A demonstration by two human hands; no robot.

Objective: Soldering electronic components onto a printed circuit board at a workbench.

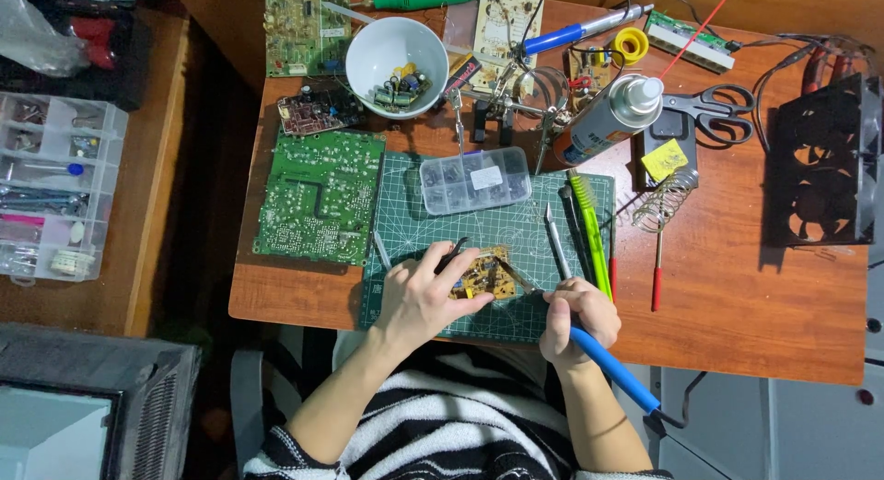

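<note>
A small yellow-brown circuit board [486, 275] lies on the green cutting mat [479, 227] near the table's front edge. My left hand [419, 296] rests on the board's left side and grips a thin dark tool, likely tweezers [453, 254], whose tip points over the board. My right hand [578, 316] is closed around a blue-handled soldering iron [612, 365]; its metal tip [517, 277] reaches left onto the board's right edge. The iron's cable runs off toward the lower right.
Beside the mat lies a large green circuit board [320, 196]. A clear parts box [474, 180], white bowl of components [396, 54], spray can [608, 116], scissors [714, 107], coil iron stand [663, 199], green-handled tools [589, 231] and black fans [824, 162] crowd the wooden table [737, 286].
</note>
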